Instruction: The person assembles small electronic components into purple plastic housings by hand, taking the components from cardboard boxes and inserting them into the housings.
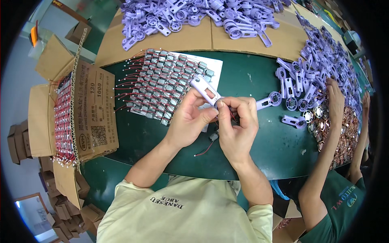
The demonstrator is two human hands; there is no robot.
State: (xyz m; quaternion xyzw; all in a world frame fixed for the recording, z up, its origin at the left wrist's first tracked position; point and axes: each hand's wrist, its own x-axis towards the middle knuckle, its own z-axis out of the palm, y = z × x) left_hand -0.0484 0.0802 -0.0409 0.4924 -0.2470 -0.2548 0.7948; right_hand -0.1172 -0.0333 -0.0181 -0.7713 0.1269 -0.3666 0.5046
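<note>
In front of my chest, my left hand [188, 119] grips a pale purple plastic handheld-fan casing [206, 90], its slotted handle pointing up and left. My right hand [239, 125] is closed at the casing's lower end, thumb and forefinger pressed against it. The fingers hide most of that end, and a bit of red wire shows beside them. Just below my hands is a small grey motor [213, 137] with a red lead trailing over the green table. Left of my hands, rows of small motors [162, 83] with red wires lie on a white sheet [216, 67].
Purple casings [235, 20] are heaped on cardboard at the back and right. An open carton [95, 109] of wired motors stands at left. A co-worker's arm [330, 129] reaches across copper-coloured parts [340, 133] at right. A loose casing [269, 101] lies right of my hands.
</note>
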